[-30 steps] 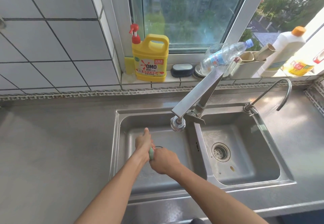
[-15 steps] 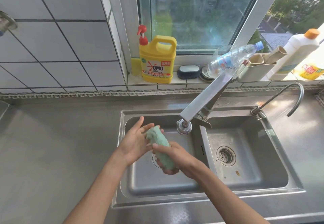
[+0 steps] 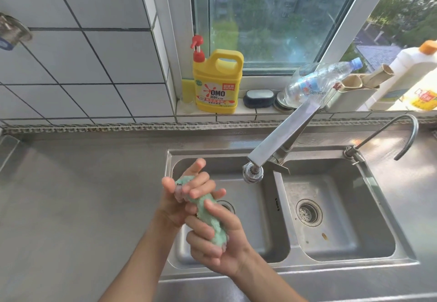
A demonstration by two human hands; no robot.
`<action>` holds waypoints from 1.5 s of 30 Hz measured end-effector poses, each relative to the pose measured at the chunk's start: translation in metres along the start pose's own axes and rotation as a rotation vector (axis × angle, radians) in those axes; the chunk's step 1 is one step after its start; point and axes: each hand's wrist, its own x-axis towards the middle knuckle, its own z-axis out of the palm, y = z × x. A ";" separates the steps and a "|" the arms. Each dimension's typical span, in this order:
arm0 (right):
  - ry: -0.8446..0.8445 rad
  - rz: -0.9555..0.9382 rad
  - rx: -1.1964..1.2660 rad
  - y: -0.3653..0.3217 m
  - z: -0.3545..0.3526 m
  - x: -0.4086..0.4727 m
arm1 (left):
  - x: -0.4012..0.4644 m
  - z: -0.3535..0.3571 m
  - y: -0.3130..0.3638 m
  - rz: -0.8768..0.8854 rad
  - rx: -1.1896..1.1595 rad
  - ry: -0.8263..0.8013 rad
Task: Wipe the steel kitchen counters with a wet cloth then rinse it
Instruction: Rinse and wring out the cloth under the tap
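Head view has the green cloth [image 3: 208, 212] wrung into a fat roll, running diagonally between both hands over the left basin of the sink [image 3: 257, 249]. The right hand [image 3: 212, 242] is palm-up under the lower end, fingers curled round it and thumb lying across the top. The left hand [image 3: 186, 195] has the upper end, fingers wrapped loosely over it with the tips sticking out, so it's a lighter grip. Just up and to the right of the hands is the head of the big square tap [image 3: 254, 174], not touching the cloth. Further right is the second basin with its drain, and a thin curved tap [image 3: 402, 134] behind it. Bare steel counter [image 3: 82, 207] spreads out left of the left hand. Beyond the hands, on the window sill, there's a yellow detergent jug [image 3: 216, 84] and a tipped plastic bottle [image 3: 316, 82].
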 end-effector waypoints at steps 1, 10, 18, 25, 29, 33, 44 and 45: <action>0.026 -0.012 -0.074 -0.001 0.002 0.000 | -0.001 0.000 0.003 -0.006 -0.006 0.042; 0.702 0.466 -1.030 -0.043 -0.052 0.011 | 0.018 -0.050 -0.001 -0.166 0.584 1.074; 0.802 0.741 -1.995 -0.034 -0.103 0.039 | 0.029 -0.107 -0.031 -0.218 0.849 1.453; 0.756 0.823 -2.428 -0.016 -0.117 0.036 | 0.018 -0.130 -0.044 -0.409 0.943 1.560; 0.668 0.929 -2.569 -0.008 -0.121 0.034 | 0.012 -0.131 -0.047 -0.540 0.944 1.566; 0.666 0.972 -2.605 -0.006 -0.125 0.036 | 0.010 -0.133 -0.049 -0.562 0.959 1.594; 0.643 0.893 -2.699 -0.003 -0.127 0.035 | 0.013 -0.131 -0.044 -0.579 1.100 1.575; 0.649 0.894 -2.700 -0.003 -0.126 0.035 | 0.013 -0.132 -0.043 -0.584 1.098 1.570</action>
